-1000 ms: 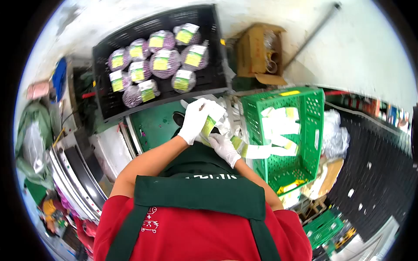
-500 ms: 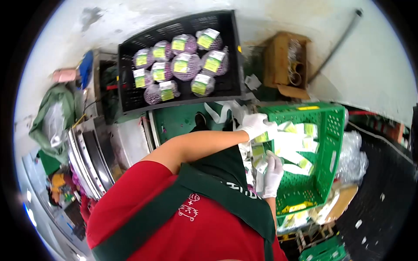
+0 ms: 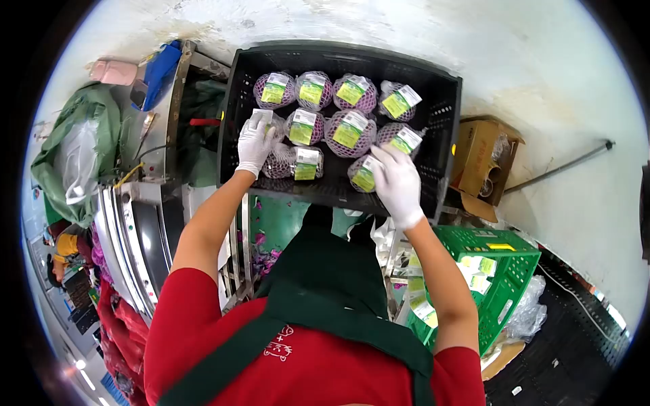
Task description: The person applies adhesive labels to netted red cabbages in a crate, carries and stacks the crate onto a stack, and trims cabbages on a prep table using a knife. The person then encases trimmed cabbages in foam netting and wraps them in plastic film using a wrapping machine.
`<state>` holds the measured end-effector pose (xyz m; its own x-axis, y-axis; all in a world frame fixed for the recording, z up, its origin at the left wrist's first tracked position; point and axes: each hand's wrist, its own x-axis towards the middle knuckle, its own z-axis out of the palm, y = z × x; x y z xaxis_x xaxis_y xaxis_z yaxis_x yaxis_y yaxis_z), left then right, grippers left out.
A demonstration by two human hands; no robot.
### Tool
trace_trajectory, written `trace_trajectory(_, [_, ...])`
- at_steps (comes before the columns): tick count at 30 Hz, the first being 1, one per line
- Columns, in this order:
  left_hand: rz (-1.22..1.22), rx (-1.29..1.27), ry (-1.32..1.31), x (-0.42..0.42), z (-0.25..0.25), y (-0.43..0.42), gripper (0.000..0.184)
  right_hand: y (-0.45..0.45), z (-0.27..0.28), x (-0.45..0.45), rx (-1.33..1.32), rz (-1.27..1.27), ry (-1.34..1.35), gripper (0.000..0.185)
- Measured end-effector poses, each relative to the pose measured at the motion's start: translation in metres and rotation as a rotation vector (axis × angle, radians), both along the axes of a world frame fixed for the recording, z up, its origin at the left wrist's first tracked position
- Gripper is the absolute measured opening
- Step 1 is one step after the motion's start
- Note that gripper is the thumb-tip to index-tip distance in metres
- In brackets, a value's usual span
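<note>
Black crate (image 3: pixel 332 196) is standing at 12 o'clock, bare floor showing along its 6 o'clock edge; green crate (image 3: pixel 516 265) is standing at 4. Round purple bundles (image 3: pixel 366 139), net-wrapped, are lying in black crate. L hand (image 3: pixel 255 143) is touching one at crate's 9, fingers bent; R hand (image 3: pixel 398 183) one near 5, fingers narrow; grip: can't tell. White-green labels (image 3: pixel 303 126) are facing up, print unreadable.

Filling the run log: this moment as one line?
left hand: at left-side netted pack | right hand: over front-right netted pack | black crate: more labelled packs | green crate: labels
</note>
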<state>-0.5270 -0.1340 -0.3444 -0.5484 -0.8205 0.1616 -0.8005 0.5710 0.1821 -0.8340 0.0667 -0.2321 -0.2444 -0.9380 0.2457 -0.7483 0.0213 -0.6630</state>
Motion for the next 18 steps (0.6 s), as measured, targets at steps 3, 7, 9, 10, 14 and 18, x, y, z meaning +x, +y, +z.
trace_trajectory(3, [-0.066,-0.01,-0.083,0.002,-0.024,-0.026,0.051,-0.075,-0.065,0.025,0.029,0.076,0.113,0.038])
trace_trajectory(7, [-0.008,0.15,-0.018,0.014,-0.067,-0.039,0.046,-0.108,-0.142,0.046,0.18,0.077,0.227,0.047])
trace_trajectory(9, [-0.018,0.165,-0.015,0.015,-0.073,-0.044,0.045,-0.106,-0.152,0.051,0.104,-0.003,0.307,0.05])
trace_trajectory(10, [-0.029,0.171,-0.017,0.018,-0.069,-0.041,0.043,-0.106,-0.151,0.05,0.147,0.011,0.291,0.052])
trace_trajectory(14, [0.057,0.114,0.036,0.005,-0.042,-0.031,0.043,-0.105,-0.138,0.046,0.192,0.071,0.231,0.05])
trace_trajectory(18, [-0.026,-0.011,0.124,-0.029,-0.027,-0.068,0.046,-0.126,-0.125,0.03,0.138,0.01,0.184,0.044])
